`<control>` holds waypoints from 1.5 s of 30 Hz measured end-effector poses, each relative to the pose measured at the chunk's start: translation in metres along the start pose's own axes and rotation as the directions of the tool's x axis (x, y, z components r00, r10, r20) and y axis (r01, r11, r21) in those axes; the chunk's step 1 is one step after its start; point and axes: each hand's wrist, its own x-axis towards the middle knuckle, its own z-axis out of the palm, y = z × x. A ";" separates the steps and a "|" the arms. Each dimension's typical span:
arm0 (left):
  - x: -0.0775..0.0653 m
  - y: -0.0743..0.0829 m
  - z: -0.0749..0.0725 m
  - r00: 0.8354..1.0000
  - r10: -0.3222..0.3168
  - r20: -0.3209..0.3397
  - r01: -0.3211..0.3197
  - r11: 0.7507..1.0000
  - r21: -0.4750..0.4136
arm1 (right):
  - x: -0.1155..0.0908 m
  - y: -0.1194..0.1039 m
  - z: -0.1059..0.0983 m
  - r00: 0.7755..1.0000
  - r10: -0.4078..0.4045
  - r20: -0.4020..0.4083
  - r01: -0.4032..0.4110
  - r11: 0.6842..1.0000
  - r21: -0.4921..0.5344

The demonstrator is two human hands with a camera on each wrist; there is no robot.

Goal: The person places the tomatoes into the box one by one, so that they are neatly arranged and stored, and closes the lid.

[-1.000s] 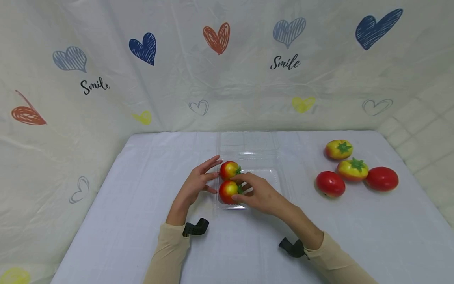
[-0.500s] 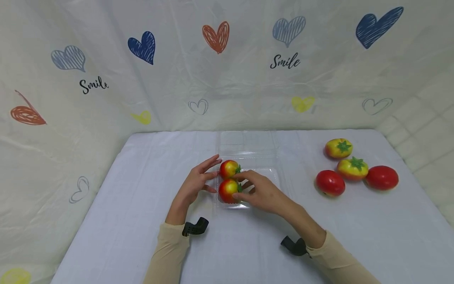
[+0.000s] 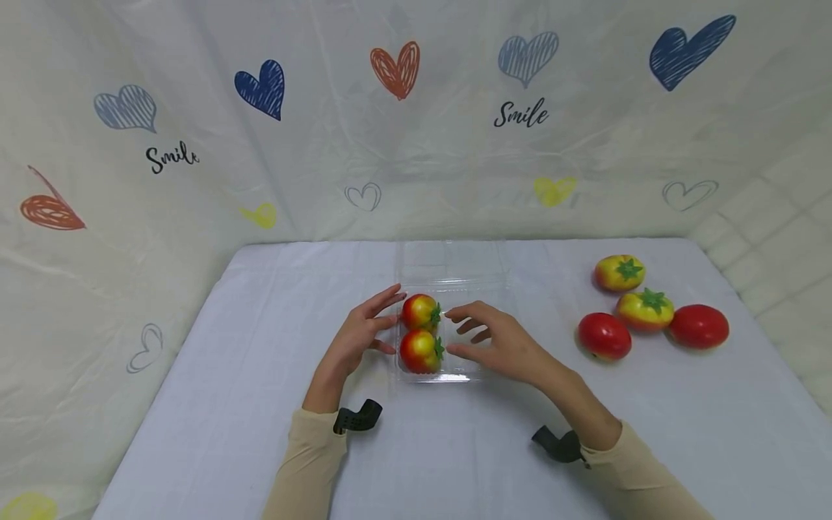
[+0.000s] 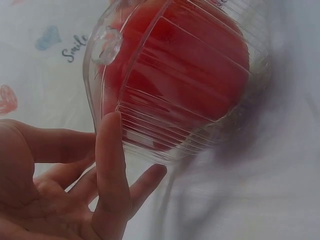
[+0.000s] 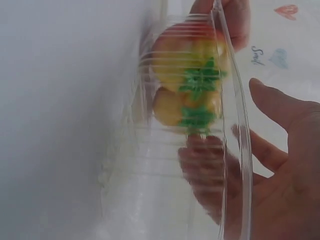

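In the head view, two red-and-yellow tomatoes, the far one (image 3: 417, 312) and the near one (image 3: 419, 352), sit side by side along the left of a clear plastic clamshell box (image 3: 458, 378). Their green star-shaped tops point right. My left hand (image 3: 360, 328) is at the box's left wall with fingers spread. The left wrist view has a fingertip (image 4: 111, 122) against the ribbed plastic, red showing through it. Over the box's right part, just off the tomatoes, is my right hand (image 3: 500, 343), its fingers loosely bent and nothing between them.
The box's clear lid (image 3: 451, 261) lies folded back toward the rear table edge. To the right are two yellow-red tomatoes, one at the back (image 3: 620, 273) and one in front (image 3: 643, 310), with two red ones, left (image 3: 604, 336) and right (image 3: 698, 326), beside them.
My right hand has let go of the near tomato and drawn back to the right. Both tomatoes stay in the box, and the left hand has barely moved.
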 end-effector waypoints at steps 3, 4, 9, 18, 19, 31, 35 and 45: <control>0.000 -0.001 0.000 1.000 -0.002 -0.002 0.002 1.000 0.001 | -0.001 0.004 -0.004 1.000 0.012 -0.017 -0.012 1.000 -0.005; 0.001 -0.001 0.000 1.000 -0.002 -0.002 0.002 1.000 0.002 | -0.002 0.005 -0.005 1.000 0.012 -0.024 -0.012 1.000 -0.010; 0.000 -0.001 0.001 1.000 -0.009 -0.001 0.009 1.000 0.000 | -0.007 0.010 -0.012 0.998 -0.002 -0.059 0.001 1.000 -0.019; 0.001 -0.003 0.002 1.000 -0.025 -0.012 0.025 1.000 0.002 | -0.016 0.015 -0.028 0.994 -0.001 -0.114 -0.006 0.998 -0.064; 0.001 -0.003 0.001 1.000 -0.024 -0.011 0.024 1.000 0.003 | -0.017 0.015 -0.030 0.993 0.003 -0.120 -0.011 0.997 -0.071; -0.002 -0.001 0.001 1.000 -0.016 -0.008 0.016 1.000 0.008 | -0.032 0.021 -0.053 0.986 0.038 -0.160 -0.054 0.994 -0.098; -0.002 -0.001 0.001 1.000 -0.017 -0.009 0.017 1.000 0.009 | -0.036 0.024 -0.056 0.985 0.030 -0.172 -0.046 0.995 -0.090; -0.001 0.000 0.001 1.000 -0.015 -0.004 0.015 1.000 0.010 | -0.042 0.025 -0.063 0.980 0.035 -0.195 -0.055 0.993 -0.100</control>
